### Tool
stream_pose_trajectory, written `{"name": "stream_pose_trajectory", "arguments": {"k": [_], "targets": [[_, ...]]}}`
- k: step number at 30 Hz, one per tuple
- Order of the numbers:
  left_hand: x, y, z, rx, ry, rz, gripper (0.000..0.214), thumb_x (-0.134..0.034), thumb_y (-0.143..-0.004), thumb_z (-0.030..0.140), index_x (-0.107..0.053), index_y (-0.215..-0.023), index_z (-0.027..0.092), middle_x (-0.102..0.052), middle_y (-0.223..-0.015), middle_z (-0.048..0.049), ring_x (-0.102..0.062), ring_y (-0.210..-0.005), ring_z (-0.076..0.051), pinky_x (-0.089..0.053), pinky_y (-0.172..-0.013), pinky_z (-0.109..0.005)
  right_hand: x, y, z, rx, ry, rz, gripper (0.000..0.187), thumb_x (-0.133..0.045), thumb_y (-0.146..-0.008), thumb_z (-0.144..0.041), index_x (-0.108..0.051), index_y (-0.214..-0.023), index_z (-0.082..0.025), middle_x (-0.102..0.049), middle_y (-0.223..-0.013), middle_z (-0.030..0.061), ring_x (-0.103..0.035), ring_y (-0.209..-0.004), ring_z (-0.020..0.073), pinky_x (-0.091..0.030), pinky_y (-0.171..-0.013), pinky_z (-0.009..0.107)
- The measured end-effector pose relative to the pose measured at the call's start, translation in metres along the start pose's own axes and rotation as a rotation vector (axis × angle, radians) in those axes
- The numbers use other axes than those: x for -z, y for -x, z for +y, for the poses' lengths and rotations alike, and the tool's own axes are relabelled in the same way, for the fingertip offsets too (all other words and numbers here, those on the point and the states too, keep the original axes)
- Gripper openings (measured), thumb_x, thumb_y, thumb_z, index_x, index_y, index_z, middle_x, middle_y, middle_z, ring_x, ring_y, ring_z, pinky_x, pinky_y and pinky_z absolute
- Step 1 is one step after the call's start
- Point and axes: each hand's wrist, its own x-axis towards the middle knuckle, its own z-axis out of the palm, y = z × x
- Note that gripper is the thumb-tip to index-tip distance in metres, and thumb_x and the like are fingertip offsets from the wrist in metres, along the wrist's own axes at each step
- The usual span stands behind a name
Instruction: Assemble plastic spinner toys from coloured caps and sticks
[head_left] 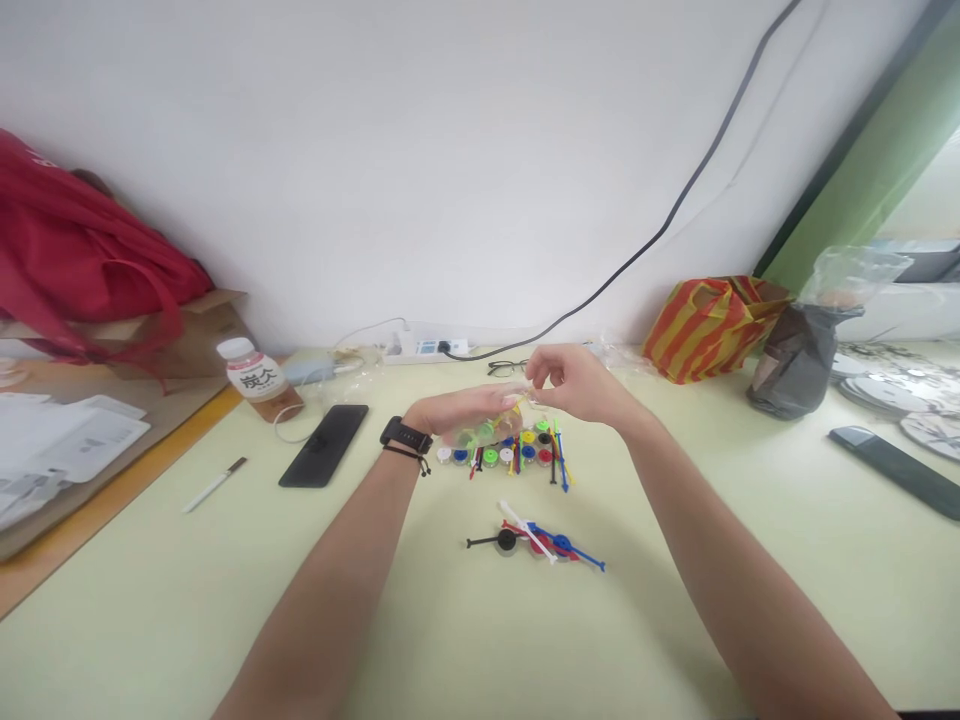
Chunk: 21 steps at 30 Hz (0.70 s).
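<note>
L. hand (pixel 466 408) cups a small clear plastic bag (pixel 486 430) over pale-green worktop (pixel 150 600), fingers half-curled. R. hand (pixel 579 385) pinches its top edge, thumb & forefinger closed. Coloured plastic discs & sticks (pixel 529 455) lie below.

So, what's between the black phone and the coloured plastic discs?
Head view: just the left hand's black watch band, over bare pale-green table.

Right grip (pixel 574 386) near coloured discs (pixel 511 453)

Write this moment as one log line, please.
left hand: holds clear bag | right hand: pinches bag's end | below: coloured discs, sticks on table
</note>
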Motion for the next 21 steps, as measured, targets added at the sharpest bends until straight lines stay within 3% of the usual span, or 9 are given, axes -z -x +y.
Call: {"name": "stream_pose_trajectory", "arguments": {"k": [7,15,18,21], "targets": [[-0.005,0.001,0.004,0.013,0.059,0.009,0.058,-0.059,-0.096,0.059,-0.055,-0.137,0.018,-0.065,-0.101,-0.0090,-0.060,-0.090,-0.022,-0.049,-0.079,-0.033,0.008,0.004,-0.013,-0.095,-0.111,0.054,0.016,-0.076,-0.073,-0.032,-0.074,-0.075,-0.016,-0.063,-0.061,-0.0007,-0.044,-0.053,0.0101,-0.029,-0.048,0.025],[-0.005,-0.001,0.006,-0.052,0.015,0.028,0.047,-0.055,-0.098,0.060,-0.066,-0.110,0.016,-0.062,-0.100,-0.0090,-0.057,-0.094,-0.022,-0.045,-0.092,-0.036,-0.006,-0.002,-0.004,0.007,-0.023,0.004,0.013,-0.072,-0.075,-0.029,-0.076,-0.073,-0.017,-0.071,-0.070,0.0027,-0.051,-0.059,0.0129,-0.037,-0.054,0.025],[-0.006,-0.002,0.008,-0.041,0.013,0.012,0.048,-0.054,-0.098,0.062,-0.067,-0.100,0.015,-0.060,-0.099,-0.0092,-0.055,-0.089,-0.020,-0.046,-0.086,-0.034,-0.005,-0.001,-0.005,0.010,-0.013,-0.001,0.012,-0.072,-0.075,-0.028,-0.077,-0.075,-0.017,-0.071,-0.072,0.0025,-0.051,-0.060,0.0127,-0.037,-0.054,0.025],[-0.007,-0.003,0.008,-0.039,0.019,-0.017,0.048,-0.054,-0.098,0.062,-0.066,-0.106,0.016,-0.059,-0.092,-0.0069,-0.053,-0.082,-0.019,-0.045,-0.078,-0.033,-0.007,0.000,-0.008,0.007,-0.005,-0.042,0.013,-0.073,-0.075,-0.028,-0.077,-0.073,-0.016,-0.067,-0.066,0.0010,-0.049,-0.059,0.0121,-0.034,-0.054,0.025]]}}
